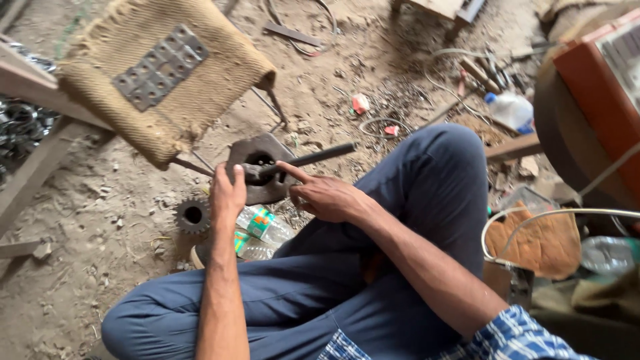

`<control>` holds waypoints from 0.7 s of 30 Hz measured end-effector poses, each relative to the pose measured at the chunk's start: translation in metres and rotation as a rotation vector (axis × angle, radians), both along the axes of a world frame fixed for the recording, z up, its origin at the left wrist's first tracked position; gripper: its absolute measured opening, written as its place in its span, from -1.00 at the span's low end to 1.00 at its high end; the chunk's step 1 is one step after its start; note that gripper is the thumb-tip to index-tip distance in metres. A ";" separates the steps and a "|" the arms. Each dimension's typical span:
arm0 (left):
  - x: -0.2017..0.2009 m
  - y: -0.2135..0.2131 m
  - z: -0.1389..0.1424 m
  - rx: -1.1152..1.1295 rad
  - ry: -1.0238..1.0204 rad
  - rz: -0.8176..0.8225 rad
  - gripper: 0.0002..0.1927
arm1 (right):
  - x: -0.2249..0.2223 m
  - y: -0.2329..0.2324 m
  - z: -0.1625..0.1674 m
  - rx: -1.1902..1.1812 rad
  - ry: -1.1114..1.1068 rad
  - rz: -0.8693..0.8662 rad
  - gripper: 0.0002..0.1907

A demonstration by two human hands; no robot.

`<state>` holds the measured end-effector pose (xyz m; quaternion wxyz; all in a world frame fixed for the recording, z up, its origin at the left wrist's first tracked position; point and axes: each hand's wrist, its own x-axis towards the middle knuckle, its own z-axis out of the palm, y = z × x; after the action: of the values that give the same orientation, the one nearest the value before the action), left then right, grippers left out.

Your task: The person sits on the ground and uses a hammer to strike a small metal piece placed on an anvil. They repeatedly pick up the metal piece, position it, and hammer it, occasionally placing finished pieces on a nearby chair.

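Head view. Clear plastic bottle, lying on the dirt floor by the person's shin, contents not discernible; green, orange and white label around its middle. Second plastic bottle, whitish with blue cap, lying far right. Small red-and-white packet on the ground beyond.

Left hand: wrist straight, fingers closed over the near edge of a flat grey metal plate with a round hole. Right hand: index finger extended, touching a dark rod lying across the plate; other fingers loosely curled. Toothed gear on the ground just left.
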<state>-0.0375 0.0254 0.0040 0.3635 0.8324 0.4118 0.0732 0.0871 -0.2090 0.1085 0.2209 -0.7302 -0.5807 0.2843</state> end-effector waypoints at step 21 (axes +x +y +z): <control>0.003 0.001 0.000 -0.039 0.082 -0.002 -0.39 | 0.000 0.001 0.006 -0.076 0.003 0.008 -0.88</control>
<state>-0.0340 0.0260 0.0040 0.3624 0.8280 0.4268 0.0306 0.0867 -0.2077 0.1149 0.1928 -0.7354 -0.5719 0.3082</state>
